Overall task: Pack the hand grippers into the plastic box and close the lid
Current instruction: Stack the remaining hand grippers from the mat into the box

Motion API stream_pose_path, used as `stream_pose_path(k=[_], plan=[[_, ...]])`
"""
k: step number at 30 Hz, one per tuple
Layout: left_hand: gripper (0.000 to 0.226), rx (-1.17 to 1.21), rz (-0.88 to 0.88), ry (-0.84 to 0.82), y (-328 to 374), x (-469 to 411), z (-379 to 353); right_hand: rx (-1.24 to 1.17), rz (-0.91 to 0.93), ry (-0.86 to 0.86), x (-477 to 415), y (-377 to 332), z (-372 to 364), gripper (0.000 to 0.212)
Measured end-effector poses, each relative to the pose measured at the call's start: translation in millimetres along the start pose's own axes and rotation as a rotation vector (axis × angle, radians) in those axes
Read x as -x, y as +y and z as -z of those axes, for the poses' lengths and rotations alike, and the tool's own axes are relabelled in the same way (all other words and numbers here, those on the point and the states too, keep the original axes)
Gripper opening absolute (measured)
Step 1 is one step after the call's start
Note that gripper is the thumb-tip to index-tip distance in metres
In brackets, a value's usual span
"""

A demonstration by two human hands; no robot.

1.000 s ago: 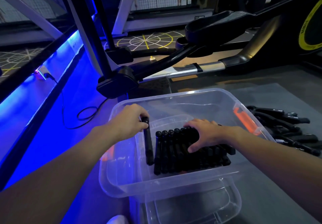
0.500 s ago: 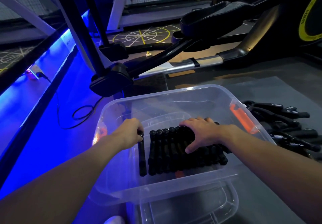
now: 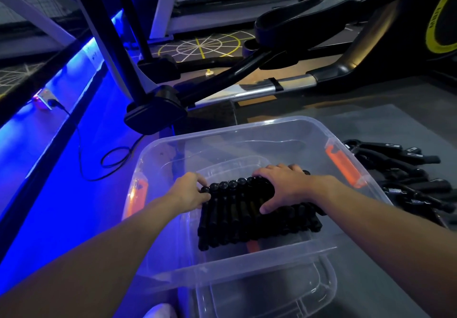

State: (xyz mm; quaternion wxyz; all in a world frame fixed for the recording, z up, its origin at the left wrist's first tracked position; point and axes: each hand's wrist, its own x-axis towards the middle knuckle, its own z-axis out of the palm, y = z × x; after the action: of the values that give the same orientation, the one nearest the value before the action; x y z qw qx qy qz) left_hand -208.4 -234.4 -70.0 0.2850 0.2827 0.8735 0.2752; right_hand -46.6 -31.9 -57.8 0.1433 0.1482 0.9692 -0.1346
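Left grip [image 3: 190, 190] pinches the hand grippers [image 3: 237, 219] (right grip [image 3: 284, 189] presses flat).

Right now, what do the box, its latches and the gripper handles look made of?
Box: clear, glossy plastic; the floor shows through it. Latches: opaque orange plastic, likely. Hand grippers: matte black handles, probably foam or rubber; too dim to tell.
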Motion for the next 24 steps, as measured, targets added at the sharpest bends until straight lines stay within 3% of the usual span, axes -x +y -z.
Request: stream_pose_path(k=[10,14,17,24], plan=[[0.006,0.109,-0.007,0.054,-3,-5,-4,0.014,-0.001,-0.007,0,-1,0,0.099],[0.019,0.068,0.058,-0.066,-6,-5,-5,0.009,-0.005,-0.004,1,-2,1,0.097],[0.011,0.08,0.113,-0.085,-7,-4,-9,0.01,-0.007,-0.002,1,-2,1,0.098],[0.016,0.287,0.143,0.032,-5,-6,-11,0.014,-0.007,-0.004,2,-3,0,0.098]])
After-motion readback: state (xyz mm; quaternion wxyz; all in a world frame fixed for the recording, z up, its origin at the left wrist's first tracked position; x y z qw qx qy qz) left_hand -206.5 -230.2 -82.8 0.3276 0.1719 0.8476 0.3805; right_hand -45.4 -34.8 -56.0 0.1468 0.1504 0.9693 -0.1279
